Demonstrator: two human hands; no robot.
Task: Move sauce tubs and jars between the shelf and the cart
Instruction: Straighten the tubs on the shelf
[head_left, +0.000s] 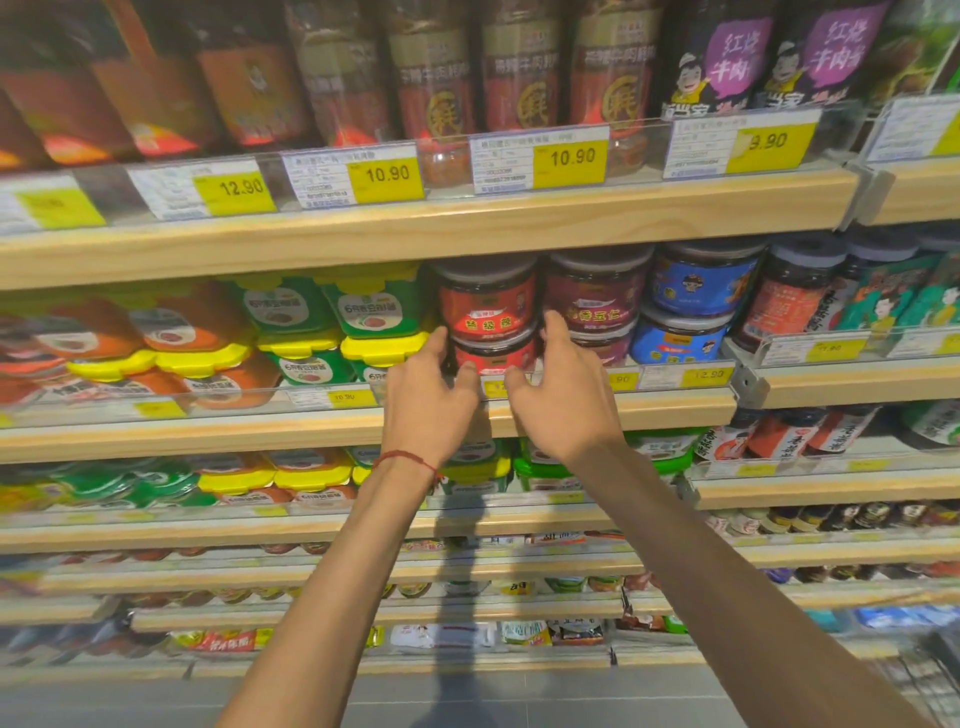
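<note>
- Both arms are up at the middle shelf (675, 408), and the hands sit close together, either side of a two-high stack of red-labelled tubs.
- The left hand (431, 400) grips the lower red tub (493, 356): forefinger up its left flank, thumb curled onto its front.
- The right hand (563, 395) mirrors it, thumb at the tub's front edge and forefinger poking up into the gap beside the maroon tubs (597, 299). Whether it is actually squeezing, I can't tell from this angle.
- The upper red tub (488, 301) sits squarely on the lower one, which is on the shelf behind the clear price rail.
- Blue tubs (698, 283) are stacked further right, green-and-yellow tubs (374, 309) just to the left.
- There's a red string bracelet (405, 458) on the left wrist.
- A sliver of wire cart (930, 670) shows at the bottom right, well apart from the hands.
</note>
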